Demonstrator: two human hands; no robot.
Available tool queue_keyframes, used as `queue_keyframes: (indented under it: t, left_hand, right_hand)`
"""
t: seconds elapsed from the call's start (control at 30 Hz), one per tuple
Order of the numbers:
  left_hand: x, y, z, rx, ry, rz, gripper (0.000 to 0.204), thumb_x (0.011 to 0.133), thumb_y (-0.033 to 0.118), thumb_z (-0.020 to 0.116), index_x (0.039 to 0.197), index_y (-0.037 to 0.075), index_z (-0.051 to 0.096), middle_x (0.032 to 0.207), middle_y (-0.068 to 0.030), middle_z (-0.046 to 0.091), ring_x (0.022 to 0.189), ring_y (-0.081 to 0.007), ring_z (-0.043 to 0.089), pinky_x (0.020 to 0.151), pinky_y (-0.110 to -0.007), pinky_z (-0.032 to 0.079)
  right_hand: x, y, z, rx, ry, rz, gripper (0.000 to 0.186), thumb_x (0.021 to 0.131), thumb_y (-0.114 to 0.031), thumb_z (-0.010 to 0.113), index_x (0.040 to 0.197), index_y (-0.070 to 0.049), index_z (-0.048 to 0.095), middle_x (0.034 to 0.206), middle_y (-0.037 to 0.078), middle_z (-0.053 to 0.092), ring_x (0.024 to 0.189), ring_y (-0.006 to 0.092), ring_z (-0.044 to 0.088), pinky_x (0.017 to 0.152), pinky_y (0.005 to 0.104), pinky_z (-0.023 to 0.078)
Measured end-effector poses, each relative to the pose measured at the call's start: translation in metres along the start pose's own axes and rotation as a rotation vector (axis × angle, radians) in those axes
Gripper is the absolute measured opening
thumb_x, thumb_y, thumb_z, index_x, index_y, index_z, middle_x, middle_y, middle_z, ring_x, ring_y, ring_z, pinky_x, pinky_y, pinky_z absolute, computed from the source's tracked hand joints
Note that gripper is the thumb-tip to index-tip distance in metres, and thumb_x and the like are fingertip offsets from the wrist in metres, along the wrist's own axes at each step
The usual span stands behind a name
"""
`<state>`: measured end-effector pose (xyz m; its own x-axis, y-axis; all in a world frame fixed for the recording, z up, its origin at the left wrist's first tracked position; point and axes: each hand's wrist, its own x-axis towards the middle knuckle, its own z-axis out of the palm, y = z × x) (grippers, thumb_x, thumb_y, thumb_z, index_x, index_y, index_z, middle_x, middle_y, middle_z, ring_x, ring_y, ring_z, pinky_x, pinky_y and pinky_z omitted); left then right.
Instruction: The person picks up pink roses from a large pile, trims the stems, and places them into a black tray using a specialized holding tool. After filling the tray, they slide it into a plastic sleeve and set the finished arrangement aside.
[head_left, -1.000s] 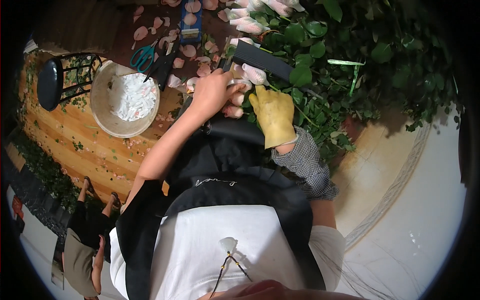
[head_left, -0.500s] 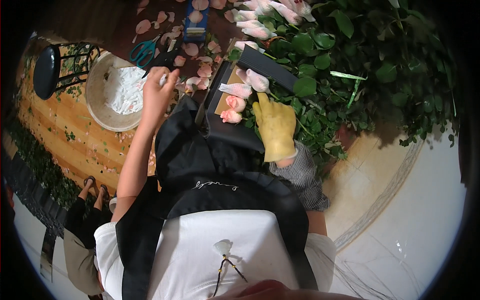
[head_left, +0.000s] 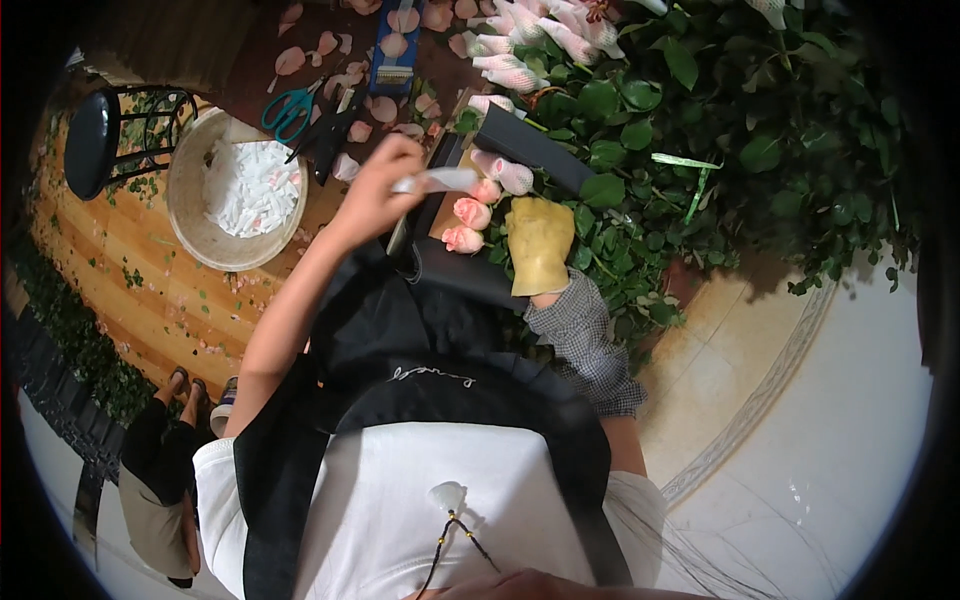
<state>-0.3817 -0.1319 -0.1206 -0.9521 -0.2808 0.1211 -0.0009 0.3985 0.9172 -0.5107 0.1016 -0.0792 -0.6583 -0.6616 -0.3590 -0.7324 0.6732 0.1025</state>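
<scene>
My bare left hand (head_left: 385, 188) pinches a white foam-net sleeve (head_left: 440, 181), its tip up against a bare pink rose (head_left: 486, 191). Just below lie two more bare pink roses (head_left: 471, 213) on a cardboard-coloured board (head_left: 450, 212). My right hand (head_left: 540, 245), in a yellow glove and checked sleeve, is closed in a fist to the right of these roses. Any stems inside the fist are hidden. Pink roses still in net sleeves (head_left: 513, 177) lie above the bare ones, near the glove.
A round bowl (head_left: 185, 225) with white net sleeves stands on the left. Teal-handled scissors (head_left: 290, 115) lie among petals beside a black-handled tool (head_left: 327, 140) and a blue item (head_left: 392, 60). Leafy stems (head_left: 740, 150) fill the right; a black stool (head_left: 90, 143) stands far left.
My left hand has moved right, from near the bowl to the roses. The sleeve's former rose is now bare. My right index finger, stretched before, has curled in.
</scene>
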Motion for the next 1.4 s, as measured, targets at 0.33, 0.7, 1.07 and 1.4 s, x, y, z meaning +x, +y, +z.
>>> queue_keyframes:
  t: [0.33,0.7,1.07,1.4]
  left_hand:
    - [-0.022,0.029,-0.027,-0.338,-0.026,-0.329,0.018,0.094,0.018,0.068,0.098,0.004,0.056,0.088,-0.0051,0.060,0.083,-0.0127,0.058,0.075,-0.031,0.049]
    - [0.027,0.056,0.028,0.163,-0.101,-0.369,0.029,0.101,0.030,0.059,0.100,0.005,0.073,0.078,-0.0201,0.068,0.075,-0.0423,0.066,0.067,-0.046,0.052]
    - [0.054,0.076,0.065,0.081,-0.203,-0.090,0.029,0.085,0.028,0.076,0.112,0.015,0.076,0.088,-0.0105,0.074,0.077,-0.0328,0.071,0.068,-0.043,0.057]
    - [0.047,0.078,0.078,0.019,-0.030,-0.015,0.023,0.081,0.013,0.076,0.103,0.008,0.075,0.086,-0.0101,0.071,0.079,-0.0314,0.069,0.069,-0.040,0.055]
  right_hand:
    - [-0.019,-0.014,-0.039,-0.028,0.231,0.075,0.012,0.090,-0.022,0.066,0.092,-0.010,0.070,0.064,0.009,0.066,0.061,0.0305,0.066,0.062,0.0449,0.053]
    - [0.001,-0.005,-0.013,0.269,0.397,0.071,0.010,0.091,-0.016,0.066,0.085,-0.009,0.070,0.069,0.011,0.067,0.061,0.0350,0.064,0.061,0.0482,0.052]
    - [-0.026,0.014,-0.020,0.505,0.584,0.162,0.025,0.083,-0.018,0.080,0.105,-0.011,0.072,0.072,0.010,0.068,0.068,0.0318,0.065,0.066,0.0435,0.053]
    - [-0.020,0.017,-0.039,0.384,0.196,0.168,0.023,0.087,-0.024,0.071,0.103,-0.008,0.069,0.085,0.016,0.073,0.082,0.0393,0.070,0.074,0.0498,0.056]
